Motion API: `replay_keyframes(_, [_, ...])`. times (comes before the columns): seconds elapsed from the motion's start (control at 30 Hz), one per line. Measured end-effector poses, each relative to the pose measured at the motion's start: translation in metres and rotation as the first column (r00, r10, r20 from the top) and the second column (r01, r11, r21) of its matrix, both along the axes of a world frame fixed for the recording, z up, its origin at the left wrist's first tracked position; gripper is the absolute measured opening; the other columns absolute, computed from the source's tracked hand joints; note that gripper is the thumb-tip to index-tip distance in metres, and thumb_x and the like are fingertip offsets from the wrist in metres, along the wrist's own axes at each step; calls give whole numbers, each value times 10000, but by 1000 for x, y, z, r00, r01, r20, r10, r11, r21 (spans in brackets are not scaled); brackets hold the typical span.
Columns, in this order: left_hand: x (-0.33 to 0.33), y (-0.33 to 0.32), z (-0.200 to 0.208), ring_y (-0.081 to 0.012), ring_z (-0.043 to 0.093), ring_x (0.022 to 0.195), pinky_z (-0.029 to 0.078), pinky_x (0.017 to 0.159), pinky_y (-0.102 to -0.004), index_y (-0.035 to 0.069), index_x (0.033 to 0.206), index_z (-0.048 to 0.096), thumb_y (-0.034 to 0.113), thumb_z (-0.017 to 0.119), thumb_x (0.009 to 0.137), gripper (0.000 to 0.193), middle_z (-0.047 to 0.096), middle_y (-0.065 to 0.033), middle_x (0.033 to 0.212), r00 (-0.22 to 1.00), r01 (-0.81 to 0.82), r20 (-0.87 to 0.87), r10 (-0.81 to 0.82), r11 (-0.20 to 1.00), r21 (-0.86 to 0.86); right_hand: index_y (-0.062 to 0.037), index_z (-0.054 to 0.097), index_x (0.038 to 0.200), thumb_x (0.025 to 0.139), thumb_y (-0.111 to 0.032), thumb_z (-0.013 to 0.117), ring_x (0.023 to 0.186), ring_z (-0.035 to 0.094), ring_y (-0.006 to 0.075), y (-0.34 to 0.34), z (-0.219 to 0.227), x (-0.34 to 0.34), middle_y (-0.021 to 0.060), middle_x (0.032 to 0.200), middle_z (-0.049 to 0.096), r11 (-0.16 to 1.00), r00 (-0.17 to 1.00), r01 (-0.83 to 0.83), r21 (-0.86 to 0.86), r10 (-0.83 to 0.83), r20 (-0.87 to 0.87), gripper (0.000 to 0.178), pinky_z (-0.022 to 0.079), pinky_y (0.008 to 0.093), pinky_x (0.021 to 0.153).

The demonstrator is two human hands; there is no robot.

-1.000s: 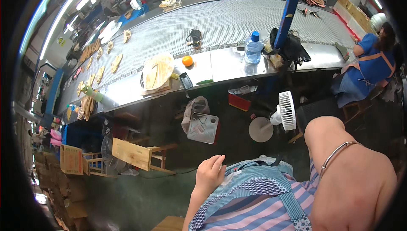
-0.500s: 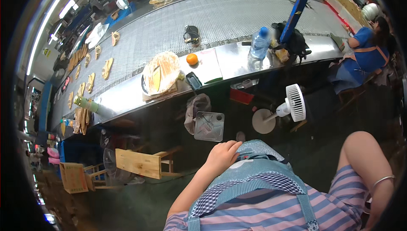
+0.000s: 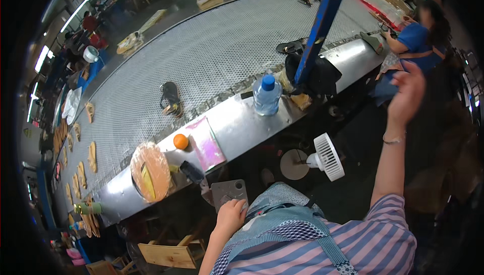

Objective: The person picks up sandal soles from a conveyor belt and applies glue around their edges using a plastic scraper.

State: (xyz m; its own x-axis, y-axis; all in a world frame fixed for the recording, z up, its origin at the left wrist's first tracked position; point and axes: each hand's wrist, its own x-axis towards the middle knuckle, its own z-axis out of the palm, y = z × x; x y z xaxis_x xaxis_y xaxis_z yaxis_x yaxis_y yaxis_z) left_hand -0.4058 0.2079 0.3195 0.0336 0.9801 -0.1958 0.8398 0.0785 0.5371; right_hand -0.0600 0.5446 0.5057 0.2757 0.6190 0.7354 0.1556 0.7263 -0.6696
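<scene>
My left hand rests against the front of my blue-green checked apron. Its fingers are loosely bent and I see nothing held in it. Raised out to the right is my right hand, slightly blurred, with its fingers apart and nothing visible in them; a bracelet circles that wrist. In the picture it is nearest to the co-worker in blue. Beyond my left hand, a metal bench edge carries an orange, a pinkish flat sheet, a small dark tray and a round plastic-wrapped bundle.
On the wide mesh conveyor lie a black sandal and several tan soles. A blue-capped bottle stands near a blue post and a black bag. A white fan, a wooden stool and a co-worker are nearby.
My right arm has risen from beside my knee to out on the right. My view has turned, so the bench sits lower and more slanted. My left hand stays by the apron.
</scene>
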Motion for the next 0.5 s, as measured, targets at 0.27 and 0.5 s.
replay_keyframes(0.27, [-32,176,-23,-352,451,1144,394,922,-439,39,1018,570,69,652,675,354,503,-159,1182,998,-1,-63,20,957,291,-36,582,1047,902,-278,482,846,537,140,301,-210,22,49,930,592,807,732,-5,-591,406,547,299,452,300,760])
replay_keyframes(0.5, [-37,222,-34,-360,479,1102,411,887,-436,43,1004,572,29,641,680,332,505,-150,1175,995,-71,82,50,957,281,-30,545,1188,939,-351,349,1222,407,197,404,-256,-56,99,1256,513,447,412,-28,-894,820,397,450,246,301,1043])
